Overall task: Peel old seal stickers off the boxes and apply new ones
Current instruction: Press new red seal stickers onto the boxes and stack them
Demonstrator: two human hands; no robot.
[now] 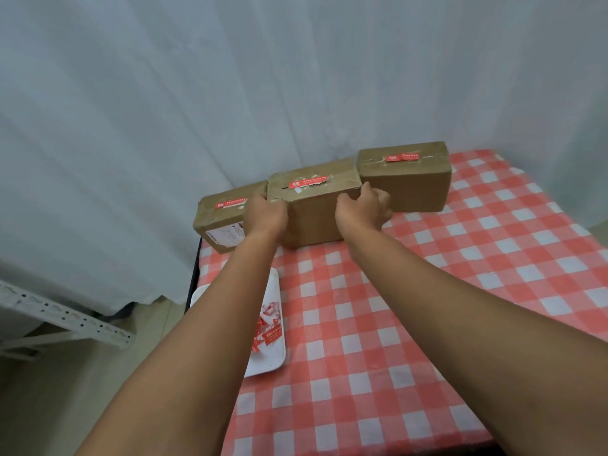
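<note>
Centrally, 3 brown cardboard boxes sit in a row at the table's far edge. Left hand [266, 212] and right hand [363, 209] grip the middle brown cardboard box [314, 205], fingers curled round its 2 ends. Its torn red seal sticker [308, 183] lies on top. Left box [223, 222] and right box [406, 179] flank it closely, touching or nearly so. White rectangular tray [271, 353] of red sticker scraps [268, 327] overhangs the left table edge. Red-and-white checked cloth [411, 307] lies open nearer the person.

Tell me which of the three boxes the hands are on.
The middle box: left hand and right hand grip its two ends. The left box and right box sit untouched beside it.
</note>
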